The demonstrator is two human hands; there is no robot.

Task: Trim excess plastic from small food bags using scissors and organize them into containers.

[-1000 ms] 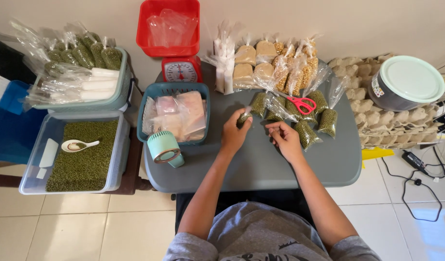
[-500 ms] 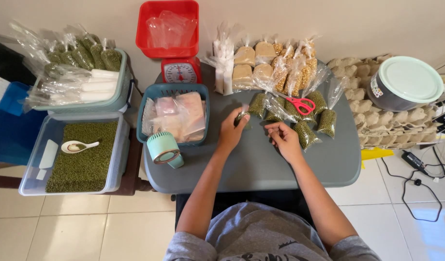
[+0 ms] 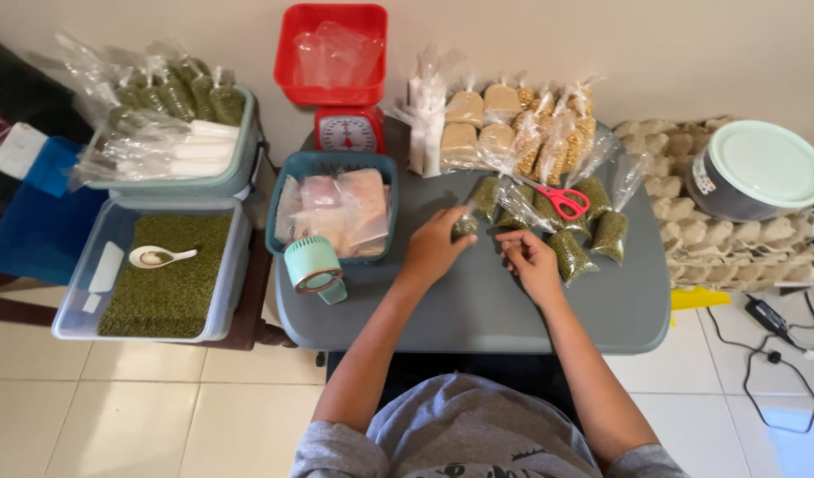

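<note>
two hands (image 3: pixel 433 250), one pair of red scissors (image 3: pixel 562 202), one red scale (image 3: pixel 348 131), one spoon (image 3: pixel 159 257), one lidded pot (image 3: pixel 756 173)

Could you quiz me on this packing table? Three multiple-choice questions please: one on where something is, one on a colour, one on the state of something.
1. Where do the scissors lie?
A. in the clear tub of green beans
B. on the small bags of green beans on the grey table
C. on the floor

2. What colour is the basket behind the kitchen scale?
A. red
B. yellow
C. white

3. What is the left hand doing?
A. resting flat on the table
B. gripping a small bag of green beans
C. lifting the spoon

Answers:
1. B, the red handles rest across the bags on the table.
2. A, its walls are plainly red.
3. B, its fingers close round a small bag, with the right hand close beside it.
</note>
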